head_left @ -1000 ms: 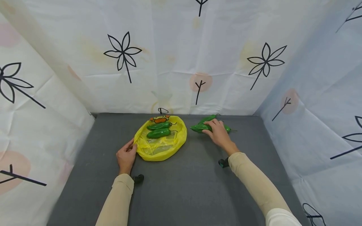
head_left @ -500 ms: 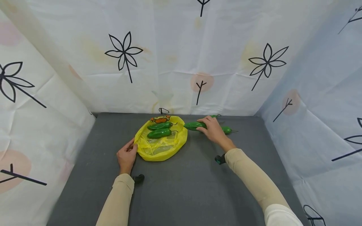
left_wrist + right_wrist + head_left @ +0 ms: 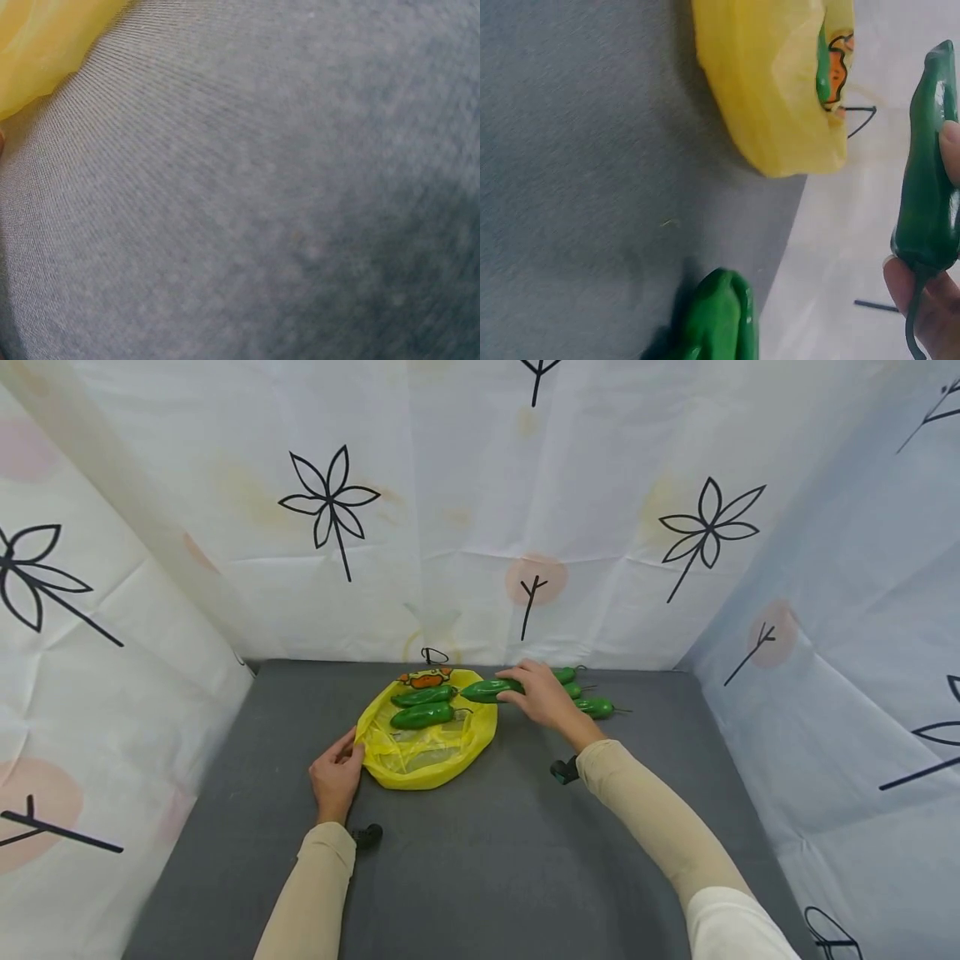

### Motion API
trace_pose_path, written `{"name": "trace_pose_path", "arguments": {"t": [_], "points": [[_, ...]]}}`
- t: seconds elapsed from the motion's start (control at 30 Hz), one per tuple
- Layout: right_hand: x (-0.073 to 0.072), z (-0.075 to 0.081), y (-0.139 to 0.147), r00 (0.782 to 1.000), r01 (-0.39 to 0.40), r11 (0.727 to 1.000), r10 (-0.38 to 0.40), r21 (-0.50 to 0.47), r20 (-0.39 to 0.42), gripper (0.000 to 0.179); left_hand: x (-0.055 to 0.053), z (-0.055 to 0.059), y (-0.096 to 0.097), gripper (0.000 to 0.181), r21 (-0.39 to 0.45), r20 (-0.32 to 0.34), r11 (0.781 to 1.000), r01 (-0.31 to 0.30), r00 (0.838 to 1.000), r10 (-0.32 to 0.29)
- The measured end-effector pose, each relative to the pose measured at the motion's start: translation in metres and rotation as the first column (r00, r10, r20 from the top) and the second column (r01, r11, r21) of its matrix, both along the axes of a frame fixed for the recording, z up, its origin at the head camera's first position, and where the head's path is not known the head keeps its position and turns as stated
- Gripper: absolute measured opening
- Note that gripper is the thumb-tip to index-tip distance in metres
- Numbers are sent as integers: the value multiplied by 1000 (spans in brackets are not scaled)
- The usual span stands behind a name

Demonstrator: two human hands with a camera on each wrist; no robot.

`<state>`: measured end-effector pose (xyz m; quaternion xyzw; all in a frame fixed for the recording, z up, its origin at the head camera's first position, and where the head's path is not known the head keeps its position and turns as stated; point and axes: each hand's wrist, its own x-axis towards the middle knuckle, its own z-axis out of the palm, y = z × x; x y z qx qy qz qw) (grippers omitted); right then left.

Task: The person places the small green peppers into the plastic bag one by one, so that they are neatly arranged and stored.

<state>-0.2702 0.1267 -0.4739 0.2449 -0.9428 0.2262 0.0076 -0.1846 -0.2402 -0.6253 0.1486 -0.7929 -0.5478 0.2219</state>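
Note:
My right hand grips a long green pepper by its stem half, its pointed tip overlapping the right rim of a yellow plastic bag in the head view. The bag lies wide open with its edge rolled down, and two green peppers rest inside it. At the bag's left edge my left hand pinches the rim between thumb and fingers. In the left wrist view only a corner of the yellow bag shows, and the hand is almost wholly out of frame.
Three more green peppers lie on the grey table right of the bag, partly behind my right hand. A white cloth with drawn flowers hangs behind the table and on both sides.
My right hand has lifted one pepper from the group on the right and carried it leftward to the bag's rim. My left hand has stayed at the bag's edge.

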Motion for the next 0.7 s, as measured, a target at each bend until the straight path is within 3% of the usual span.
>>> {"name": "trace_pose_path", "arguments": {"t": [0.7], "points": [[-8,11,-51,995,-77,997,77,8,61,41,0,0,-1,33,12,20,1000,-2,1000,2]]}}
